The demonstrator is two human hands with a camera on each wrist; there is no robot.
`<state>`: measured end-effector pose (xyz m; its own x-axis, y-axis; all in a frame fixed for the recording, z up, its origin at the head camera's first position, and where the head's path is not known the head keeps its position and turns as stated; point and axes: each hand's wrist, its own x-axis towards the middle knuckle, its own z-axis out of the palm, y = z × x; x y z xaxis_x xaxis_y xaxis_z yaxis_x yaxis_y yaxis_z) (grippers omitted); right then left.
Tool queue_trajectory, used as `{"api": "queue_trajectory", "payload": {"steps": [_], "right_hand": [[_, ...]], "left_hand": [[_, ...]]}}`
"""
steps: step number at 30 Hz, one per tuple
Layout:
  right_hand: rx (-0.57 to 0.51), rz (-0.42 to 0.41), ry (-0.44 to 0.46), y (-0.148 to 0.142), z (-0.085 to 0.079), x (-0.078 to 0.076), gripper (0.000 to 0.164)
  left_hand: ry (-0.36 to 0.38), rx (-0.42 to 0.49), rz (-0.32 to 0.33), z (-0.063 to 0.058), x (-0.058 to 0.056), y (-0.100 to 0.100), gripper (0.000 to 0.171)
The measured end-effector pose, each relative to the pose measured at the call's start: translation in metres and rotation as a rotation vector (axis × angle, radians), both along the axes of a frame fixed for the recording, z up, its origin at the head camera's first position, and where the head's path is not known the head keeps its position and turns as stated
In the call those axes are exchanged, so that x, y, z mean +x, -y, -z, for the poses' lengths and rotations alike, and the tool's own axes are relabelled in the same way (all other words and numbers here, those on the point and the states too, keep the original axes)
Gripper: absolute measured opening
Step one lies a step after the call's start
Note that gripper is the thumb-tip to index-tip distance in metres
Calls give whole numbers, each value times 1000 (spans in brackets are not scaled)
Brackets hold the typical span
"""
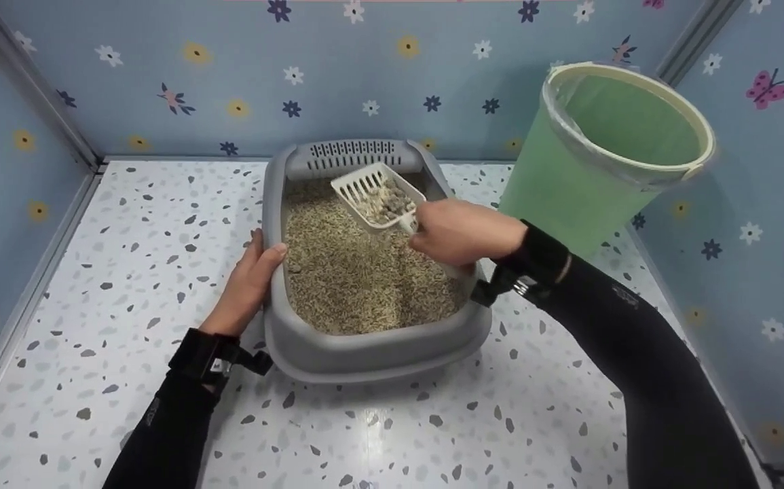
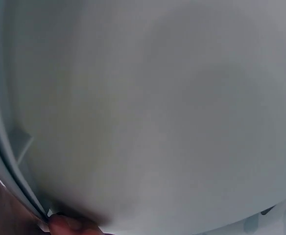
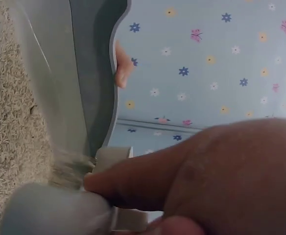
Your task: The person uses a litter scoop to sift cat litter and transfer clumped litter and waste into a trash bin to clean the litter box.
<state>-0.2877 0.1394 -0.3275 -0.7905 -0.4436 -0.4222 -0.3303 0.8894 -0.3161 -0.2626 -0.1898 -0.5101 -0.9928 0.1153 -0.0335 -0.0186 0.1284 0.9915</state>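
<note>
A grey litter box (image 1: 378, 350) full of pellet-like cat litter (image 1: 344, 285) stands on the floor. At its left side my left hand (image 1: 246, 288) holds the rim, thumb on top and fingers outside. The left wrist view shows mostly the box's outer wall (image 2: 157, 122), with fingertips (image 2: 67, 224) under the rim. My right hand (image 1: 463, 231) grips the handle of a white slotted litter scoop (image 1: 364, 183) above the litter. Lighter clumps (image 1: 388, 200) lie in the scoop. Blurred grains fall beneath it, also in the right wrist view, where the hand (image 3: 221, 176) covers the handle.
A green bin (image 1: 561, 176) with a clear liner over its rim stands at the back right. Flower-patterned panels (image 1: 337, 81) enclose the speckled white floor (image 1: 154, 251) at the back and both sides. The box's back wall is raised and slotted.
</note>
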Motion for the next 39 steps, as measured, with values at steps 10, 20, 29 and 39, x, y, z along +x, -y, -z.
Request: {"api": "queue_trajectory", "payload": {"steps": [10,20,29,39], "right_hand": [[62,-17,-7,2,-1,-5,26],[8,23,32,-4,5,-7,21],[-29,7,-33,-15,15,-5,23],[29,-80,-49,-34,-4,-6,23]], "left_hand": [[22,44,8,-2,0,-1,95],[18,35,9,-2,2,0,95],[32,18,9,-1,1,0,96],[37,7,6,0,0,1,97]]}}
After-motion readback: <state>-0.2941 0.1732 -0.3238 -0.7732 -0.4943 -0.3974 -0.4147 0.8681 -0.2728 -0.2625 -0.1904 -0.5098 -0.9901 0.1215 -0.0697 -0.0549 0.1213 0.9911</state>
